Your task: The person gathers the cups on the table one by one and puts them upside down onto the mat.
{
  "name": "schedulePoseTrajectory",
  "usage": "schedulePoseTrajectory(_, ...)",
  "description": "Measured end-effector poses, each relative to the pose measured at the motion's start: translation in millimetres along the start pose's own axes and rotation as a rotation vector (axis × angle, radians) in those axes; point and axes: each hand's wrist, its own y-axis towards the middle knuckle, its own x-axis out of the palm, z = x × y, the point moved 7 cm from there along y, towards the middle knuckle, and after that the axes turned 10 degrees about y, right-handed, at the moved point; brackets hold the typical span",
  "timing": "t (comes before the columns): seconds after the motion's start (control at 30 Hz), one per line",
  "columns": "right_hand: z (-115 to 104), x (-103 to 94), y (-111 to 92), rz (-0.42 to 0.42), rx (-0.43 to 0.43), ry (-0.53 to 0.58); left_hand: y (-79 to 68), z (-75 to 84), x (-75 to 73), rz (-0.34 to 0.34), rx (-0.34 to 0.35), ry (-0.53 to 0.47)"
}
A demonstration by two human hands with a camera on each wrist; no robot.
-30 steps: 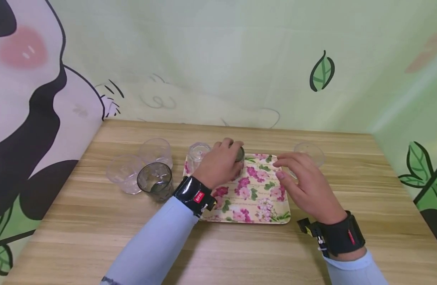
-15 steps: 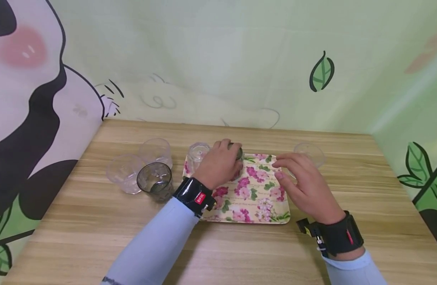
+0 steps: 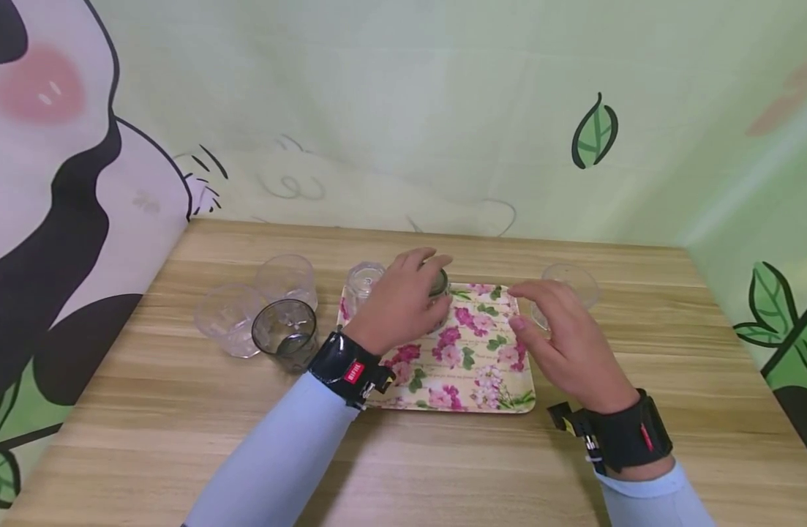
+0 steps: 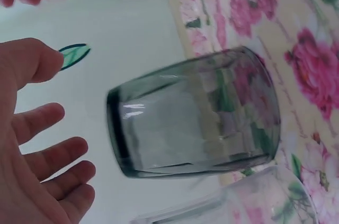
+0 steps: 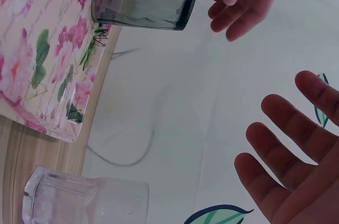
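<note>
left wrist: smoky glass [image 4: 193, 115]; inverted

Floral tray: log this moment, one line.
left hand: apart from dark glass; right hand: empty; dark glass: upside down on floral tray

In front of me stands a wooden table [image 3: 443, 468] with pale brown grain. A flowered tray [image 3: 456, 359] lies flat at its middle. To my left, mouths up and close together, stand a dark glass [image 3: 284, 337], a clear glass [image 3: 225, 322] and a second clear glass [image 3: 284, 282] farthest from me. Just right of the tray stands another clear tumbler [image 3: 584, 282].
</note>
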Motion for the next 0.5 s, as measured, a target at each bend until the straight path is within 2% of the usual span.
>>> schedulePoseTrajectory(0.23, -3.3, -1.6, 0.1, 0.013, -0.012, -0.011, -12.6, 3.7, -15.9, 0.056, 0.024, -0.079)
schedulePoseTrajectory(0.5, -3.0, -2.4, 0.2, 0.019, -0.016, -0.016, -24.1, 4.5, -26.8, 0.097, 0.036, -0.112)
